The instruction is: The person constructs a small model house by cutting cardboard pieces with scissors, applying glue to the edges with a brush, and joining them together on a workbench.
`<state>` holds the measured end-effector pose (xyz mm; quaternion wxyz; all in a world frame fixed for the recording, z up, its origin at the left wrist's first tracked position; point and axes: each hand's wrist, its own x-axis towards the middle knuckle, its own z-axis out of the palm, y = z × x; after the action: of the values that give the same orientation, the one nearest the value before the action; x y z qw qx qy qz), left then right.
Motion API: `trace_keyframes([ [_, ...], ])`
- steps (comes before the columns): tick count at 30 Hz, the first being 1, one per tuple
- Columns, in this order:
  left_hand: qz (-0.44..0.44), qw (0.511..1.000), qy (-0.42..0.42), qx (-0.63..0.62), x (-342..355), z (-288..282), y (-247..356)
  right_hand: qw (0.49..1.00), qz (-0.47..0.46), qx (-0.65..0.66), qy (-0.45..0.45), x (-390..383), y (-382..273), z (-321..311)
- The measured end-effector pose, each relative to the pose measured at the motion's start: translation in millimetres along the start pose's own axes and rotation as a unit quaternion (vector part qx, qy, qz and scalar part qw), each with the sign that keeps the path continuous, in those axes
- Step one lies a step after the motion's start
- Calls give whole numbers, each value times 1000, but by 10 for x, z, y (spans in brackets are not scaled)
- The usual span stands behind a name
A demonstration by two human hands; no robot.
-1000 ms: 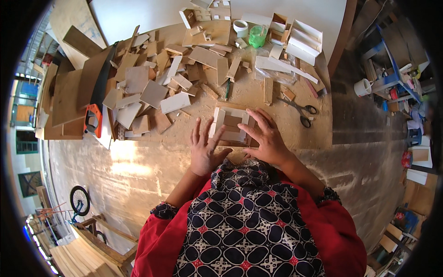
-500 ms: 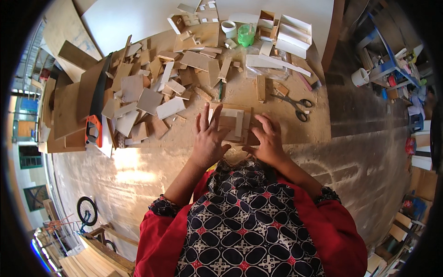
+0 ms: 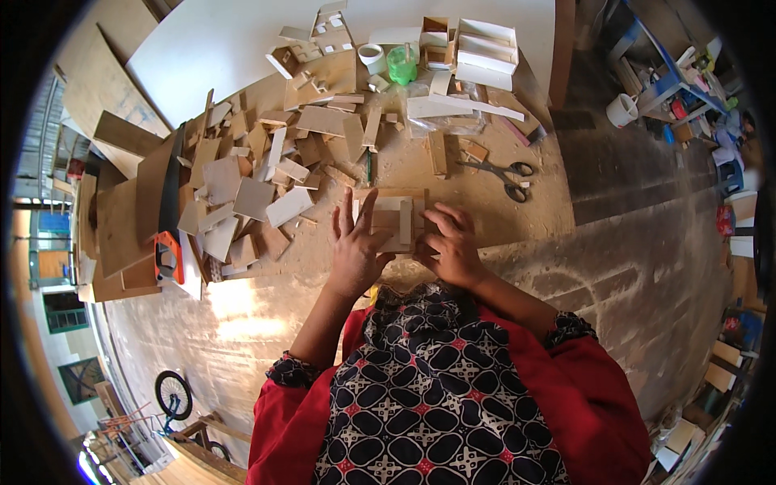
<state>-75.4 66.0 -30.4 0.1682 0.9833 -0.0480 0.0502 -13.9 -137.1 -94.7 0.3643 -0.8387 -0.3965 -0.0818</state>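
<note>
A small wooden assembly (image 3: pixel 390 217) lies at the bench's near edge, a flat board with a pale narrow strip (image 3: pixel 405 221) along its right part. My left hand (image 3: pixel 354 249) grips its near left corner between a bent finger and the thumb, while other fingers stretch up past its left side. At the right edge, my right hand (image 3: pixel 450 245) has its bent fingers and thumb closed on the board. Beyond the assembly lies a green pencil-like stick (image 3: pixel 369 166). Black scissors (image 3: pixel 505 174) rest to the right, blades spread.
Many wood offcuts (image 3: pixel 255 198) are heaped on the left of the bench. An orange-handled saw (image 3: pixel 168 257) stands at the left edge. Toward the back are a white cup (image 3: pixel 372 57), a green container (image 3: pixel 402 66), a white compartment box (image 3: pixel 487 50) and a wooden model (image 3: pixel 323 40).
The view has shifted, so the bench items appear further left. My right fingers have come in from beside the assembly to its right edge. My left hand stays over its left side.
</note>
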Motion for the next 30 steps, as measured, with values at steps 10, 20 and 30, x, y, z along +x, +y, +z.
trace_keyframes([
  [10,5,1000,-4,-6,9,-16,-6,1000,9,14,3,0,17,25],
  [20,4,1000,0,-11,0,10,-36,1000,11,20,2,6,23,28],
  [30,-41,999,-6,-25,-26,-132,59,1000,6,7,-1,14,35,16],
])
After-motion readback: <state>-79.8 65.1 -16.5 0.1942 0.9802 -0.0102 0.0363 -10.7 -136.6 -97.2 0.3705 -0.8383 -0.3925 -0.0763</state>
